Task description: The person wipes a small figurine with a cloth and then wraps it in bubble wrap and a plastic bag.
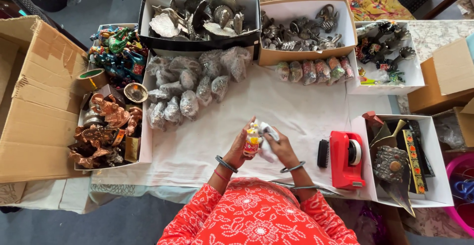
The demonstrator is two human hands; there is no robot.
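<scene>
Between closed hands (261, 143), painted figurine (252, 143)

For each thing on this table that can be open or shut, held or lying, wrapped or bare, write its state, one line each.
Small painted figurine: upright, held in left hand.
White cloth: pressed to the figurine by right hand.
Red tape dispenser: standing, untouched.
Large cardboard box: flaps open.
Black box of silver pieces: lidless, full.
Silver bundles: wrapped in clear plastic.
Tape roll: lying, untouched.
</scene>
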